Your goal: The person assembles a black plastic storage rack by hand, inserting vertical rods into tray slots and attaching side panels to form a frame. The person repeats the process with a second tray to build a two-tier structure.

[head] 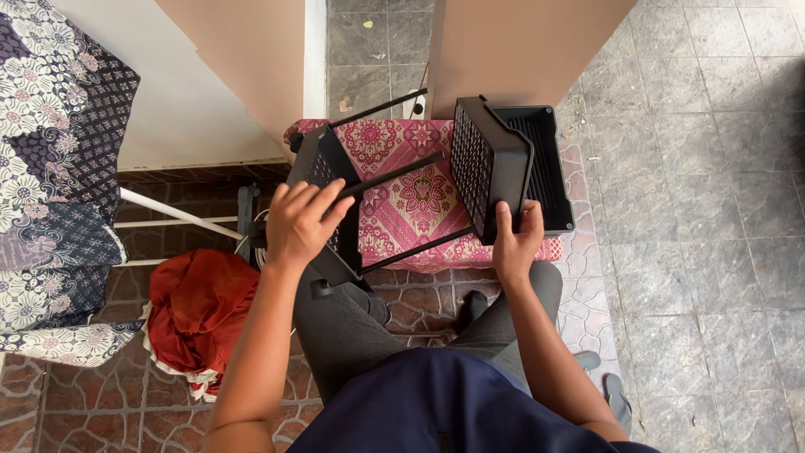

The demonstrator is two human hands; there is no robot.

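The left hand grips a black rod; the right hand clasps the black basket just above it. Uneven pull could unseat rods.

No packages, labels, signs or screens are showing anywhere in this overhead view.
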